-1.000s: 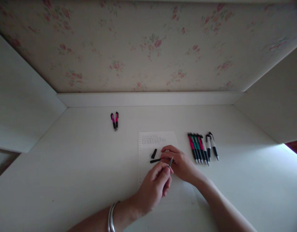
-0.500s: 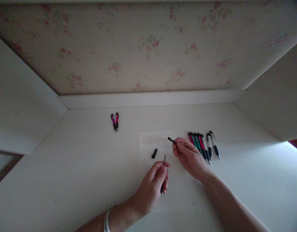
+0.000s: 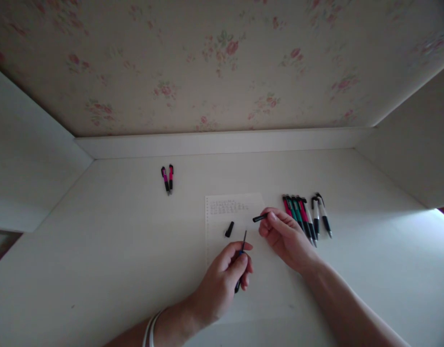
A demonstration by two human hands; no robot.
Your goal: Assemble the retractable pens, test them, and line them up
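Observation:
My left hand (image 3: 225, 274), over the paper's lower part, is closed around a black pen half (image 3: 238, 285). A thin refill (image 3: 244, 238) sticks up out of it, with a bit of blue at its base. Between its thumb and fingers, my right hand (image 3: 285, 238) pinches a short black pen barrel (image 3: 258, 218) that points left. The two pieces are apart. A black pen cap (image 3: 229, 229) lies on the lined paper (image 3: 218, 241) just beyond my left hand. Handwriting fills the paper's top lines.
Several pens in pink, green and white with black grips (image 3: 301, 217) lie in a row right of my right hand. Two pens, purple and pink (image 3: 170, 179), lie at the back left. A white ledge (image 3: 222, 142) and side panels bound the white desk (image 3: 135, 250).
The barrel in my right hand has tilted from sloping down toward my hand to sloping up toward it. My left hand has shifted slightly left, and the blue bit now shows. The view has moved a little.

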